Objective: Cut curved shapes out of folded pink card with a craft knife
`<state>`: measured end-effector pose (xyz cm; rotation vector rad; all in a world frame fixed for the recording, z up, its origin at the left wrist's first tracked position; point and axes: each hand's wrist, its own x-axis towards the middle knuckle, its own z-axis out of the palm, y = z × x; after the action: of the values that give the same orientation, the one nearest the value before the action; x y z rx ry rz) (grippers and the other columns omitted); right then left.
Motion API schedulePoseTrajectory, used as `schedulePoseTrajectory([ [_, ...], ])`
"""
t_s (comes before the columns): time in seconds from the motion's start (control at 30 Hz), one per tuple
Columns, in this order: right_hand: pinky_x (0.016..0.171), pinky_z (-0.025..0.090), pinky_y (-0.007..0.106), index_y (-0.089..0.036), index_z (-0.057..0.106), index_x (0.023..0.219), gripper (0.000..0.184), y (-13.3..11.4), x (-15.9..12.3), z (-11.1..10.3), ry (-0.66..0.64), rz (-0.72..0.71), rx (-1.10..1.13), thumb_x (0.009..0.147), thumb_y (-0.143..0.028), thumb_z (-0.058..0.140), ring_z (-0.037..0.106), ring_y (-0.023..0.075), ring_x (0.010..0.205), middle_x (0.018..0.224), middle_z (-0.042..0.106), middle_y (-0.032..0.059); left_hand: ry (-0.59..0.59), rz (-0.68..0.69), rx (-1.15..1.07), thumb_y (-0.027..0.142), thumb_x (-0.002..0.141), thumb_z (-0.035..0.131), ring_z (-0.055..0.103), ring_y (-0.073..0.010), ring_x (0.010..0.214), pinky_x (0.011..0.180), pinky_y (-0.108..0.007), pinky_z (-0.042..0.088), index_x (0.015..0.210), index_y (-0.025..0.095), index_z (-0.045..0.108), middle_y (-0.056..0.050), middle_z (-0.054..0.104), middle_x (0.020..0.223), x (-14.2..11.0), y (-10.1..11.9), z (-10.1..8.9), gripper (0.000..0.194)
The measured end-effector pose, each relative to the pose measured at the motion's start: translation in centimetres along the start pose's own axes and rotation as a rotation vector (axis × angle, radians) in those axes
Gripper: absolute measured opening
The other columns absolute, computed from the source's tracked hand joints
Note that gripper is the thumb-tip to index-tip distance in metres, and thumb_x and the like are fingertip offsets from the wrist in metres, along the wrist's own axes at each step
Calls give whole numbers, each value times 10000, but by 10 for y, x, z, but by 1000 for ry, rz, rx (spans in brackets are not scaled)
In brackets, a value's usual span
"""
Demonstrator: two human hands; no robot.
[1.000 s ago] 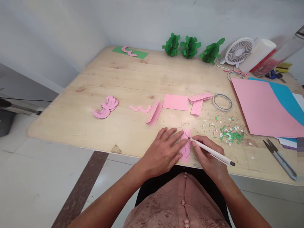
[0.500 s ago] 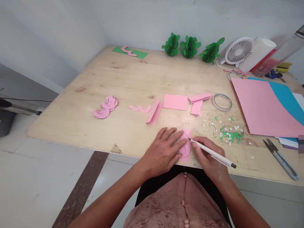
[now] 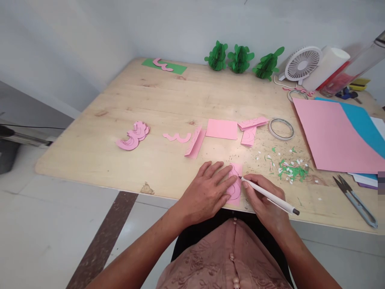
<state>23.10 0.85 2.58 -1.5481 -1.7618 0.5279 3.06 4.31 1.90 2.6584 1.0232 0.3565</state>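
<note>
Pink strip (image 3: 236, 192), curved outline on it, left side under left hand (image 3: 207, 194) — spread flat, clasping nothing — right hand (image 3: 266, 200) pinching white pen (image 3: 267, 193), tip near strip's right edge.

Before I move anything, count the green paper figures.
3, all in a row at the back of the table: left figure, middle figure, and right figure, nearest the fan. None appears hidden.
</note>
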Motion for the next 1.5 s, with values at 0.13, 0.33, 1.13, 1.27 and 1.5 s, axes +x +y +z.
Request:
schedulePoseTrajectory([
  [0.13, 711, 507, 254, -214, 642, 928, 86, -1, 0, 0, 7, -3, -9, 910, -254, 568, 659, 142, 762, 851, 707, 11, -11, -6, -1, 319, 964, 445, 331, -301, 1388, 1158, -522, 236, 1386, 246, 464, -51, 398, 1517, 0, 0, -1, 430],
  [0.33, 703, 515, 259, -211, 646, 918, 94, -3, 0, 0, 14, -6, -17, 905, -259, 566, 666, 150, 755, 836, 714, 16, -5, -4, 6, 315, 958, 455, 336, -301, 1385, 1157, -521, 243, 1381, 245, 471, -57, 404, 1511, 0, 1, -1, 429],
  [1.13, 701, 527, 272, -216, 650, 903, 130, -6, 0, -1, -10, 28, -8, 911, -293, 547, 670, 163, 753, 827, 722, 21, -6, 1, 9, 311, 960, 444, 343, -298, 1378, 1153, -514, 241, 1374, 245, 473, -56, 404, 1509, 1, 1, -1, 421],
  [1.27, 694, 531, 264, -215, 652, 898, 127, -5, 0, 0, -7, 35, -1, 907, -295, 554, 670, 162, 752, 831, 721, 25, -11, -1, 4, 314, 963, 441, 342, -303, 1378, 1154, -521, 234, 1380, 244, 471, -58, 397, 1516, 0, 1, -1, 424],
  [1.5, 685, 534, 281, -218, 652, 884, 137, -6, 1, 0, 12, 23, -1, 906, -295, 540, 669, 168, 731, 810, 724, 30, -15, -2, 8, 310, 957, 452, 341, -304, 1380, 1154, -521, 241, 1376, 239, 478, -61, 400, 1515, 1, 1, -1, 425],
])
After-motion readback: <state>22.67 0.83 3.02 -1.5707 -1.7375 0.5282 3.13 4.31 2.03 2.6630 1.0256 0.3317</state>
